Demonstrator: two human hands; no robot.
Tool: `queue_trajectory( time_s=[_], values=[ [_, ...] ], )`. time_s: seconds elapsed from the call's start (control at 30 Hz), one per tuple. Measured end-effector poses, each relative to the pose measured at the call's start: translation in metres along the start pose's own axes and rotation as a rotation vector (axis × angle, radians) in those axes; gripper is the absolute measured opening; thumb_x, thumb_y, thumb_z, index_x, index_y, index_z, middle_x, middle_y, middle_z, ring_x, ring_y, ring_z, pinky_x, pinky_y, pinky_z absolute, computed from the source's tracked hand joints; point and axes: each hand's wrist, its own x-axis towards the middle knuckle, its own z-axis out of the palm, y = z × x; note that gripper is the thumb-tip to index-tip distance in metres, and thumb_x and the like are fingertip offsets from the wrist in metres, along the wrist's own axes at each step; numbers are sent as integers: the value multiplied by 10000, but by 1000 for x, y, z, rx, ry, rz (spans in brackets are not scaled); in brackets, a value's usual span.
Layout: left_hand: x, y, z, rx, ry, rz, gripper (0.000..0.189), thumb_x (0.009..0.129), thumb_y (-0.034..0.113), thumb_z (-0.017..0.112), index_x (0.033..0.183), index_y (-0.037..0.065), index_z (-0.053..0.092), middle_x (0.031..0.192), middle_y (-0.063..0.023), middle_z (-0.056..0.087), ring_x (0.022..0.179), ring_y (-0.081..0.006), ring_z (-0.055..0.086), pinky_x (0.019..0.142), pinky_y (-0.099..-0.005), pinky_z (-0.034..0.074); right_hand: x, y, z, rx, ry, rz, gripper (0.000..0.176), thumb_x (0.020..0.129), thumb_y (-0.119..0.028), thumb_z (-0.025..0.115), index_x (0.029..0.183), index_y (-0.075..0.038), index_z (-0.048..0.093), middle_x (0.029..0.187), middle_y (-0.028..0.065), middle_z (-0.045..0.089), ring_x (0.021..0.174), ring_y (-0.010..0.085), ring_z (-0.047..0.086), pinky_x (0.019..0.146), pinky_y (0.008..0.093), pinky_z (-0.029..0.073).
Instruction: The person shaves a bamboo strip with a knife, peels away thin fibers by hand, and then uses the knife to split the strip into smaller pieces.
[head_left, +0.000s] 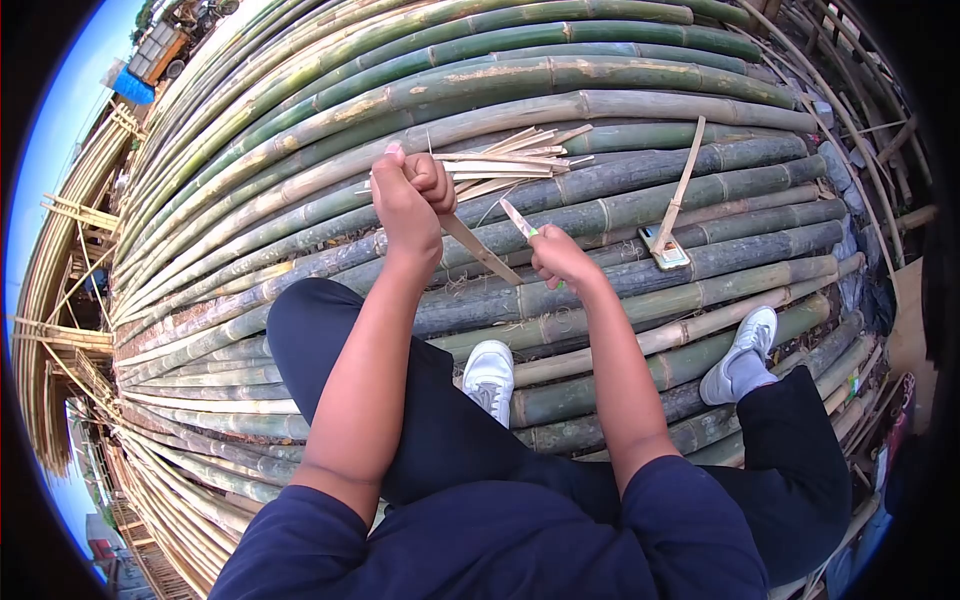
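With 12 o'clock straight ahead of the wearer, the left hand [412, 195] is raised near the middle of the view, its grip curled into a closed fist around a flat bamboo strip [478, 247]. The strip's longer visible part slants from the fist toward 5 o'clock, its far end low over the bamboo poles [700, 108]. The right hand [562, 258], at 4 o'clock from the left, has its grip wrapped closed around the handle of a knife [519, 219], the blade aimed toward 11 o'clock. Blade and strip look apart.

The step in hand appears to be trimming or splitting the strip, with the blade between strokes. From here, a next cut would call for a steady left grip, the knife edge laid flat along the strip, and a stroke directed away from the left fingers and the wearer's legs.

A loose pile of pale strips [520, 160] lies on the poles at 2 o'clock from the left fist. At 3 o'clock from the right hand rests a phone [670, 252], with another strip [683, 180] lying partly across it and reaching toward 1 o'clock.
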Motion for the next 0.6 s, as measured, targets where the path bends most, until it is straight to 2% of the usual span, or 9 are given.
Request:
queue_trajectory(
  time_s=[0.07, 0.13, 0.2, 0.27, 0.3, 0.37, 0.43, 0.47, 0.6],
  values=[
    [4, 1, -2, 7, -9, -3, 476, 916, 429, 300, 544, 148, 210, 496, -1, 197, 472, -139, 179, 463, -309, 195, -1, 2, -8, 53, -19, -18, 183, 988, -233, 449, 1012, -51, 454, 681, 8, 457, 482, 89, 398, 435, 302, 379],
    [11, -1, -3, 12, -27, -10, 478, 917, 429, 302, 543, 145, 212, 504, -9, 213, 482, -142, 203, 468, -304, 202, -7, 1, -8, 56, -31, -55, 193, 985, -207, 457, 1030, -22, 489, 706, 22, 484, 503, 94, 432, 468, 300, 406],
    [16, -2, -1, 3, -60, 117, 474, 934, 414, 301, 559, 132, 239, 524, -32, 274, 515, -157, 284, 471, -298, 252, -6, 6, -5, 58, -45, -90, 208, 982, -180, 465, 1048, 8, 523, 731, 35, 511, 523, 99, 466, 501, 298, 434],
    [17, -2, 15, -4, 7, 145, 470, 946, 405, 298, 571, 124, 255, 533, -43, 301, 537, -165, 320, 470, -297, 276, 5, 17, 0, -295, 203, -679, 236, 945, -134, 492, 1017, 58, 609, 888, 191, 668, 727, 298, 653, 729, 427, 512],
    [16, 3, 24, -6, 73, 173, 467, 958, 395, 295, 584, 116, 271, 543, -55, 327, 559, -173, 355, 469, -296, 300, 2, 11, 2, -298, 198, -679, 236, 945, -134, 492, 1017, 58, 609, 888, 191, 668, 727, 298, 653, 729, 427, 512],
    [12, 8, 21, -1, 84, 122, 465, 978, 392, 290, 602, 117, 285, 538, -52, 347, 522, -164, 350, 461, -290, 323, -17, -12, 6, -251, 208, -509, 266, 940, -162, 513, 970, 58, 660, 966, 241, 672, 900, 378, 655, 853, 416, 482],
    [12, 7, 7, 50, -62, 49, 471, 982, 412, 301, 601, 136, 281, 529, -16, 316, 478, -129, 280, 440, -268, 262, -34, -30, 11, -276, 204, -451, 272, 940, -169, 514, 945, 61, 658, 928, 257, 665, 893, 398, 647, 840, 436, 483],
    [14, 5, 3, 50, -64, 48, 471, 982, 412, 301, 601, 136, 281, 529, -16, 316, 478, -129, 280, 440, -268, 262, -40, -35, 13, -300, 202, -393, 280, 939, -177, 514, 921, 65, 655, 891, 274, 658, 886, 417, 639, 828, 457, 485],
    [17, 0, -2, -35, 9, 102, 476, 974, 433, 324, 588, 162, 259, 510, 34, 232, 459, -98, 183, 443, -263, 173, -47, -36, 29, -480, 202, -378, 301, 943, -179, 502, 843, 71, 638, 842, 304, 638, 841, 448, 630, 796, 499, 486]
  ],
)
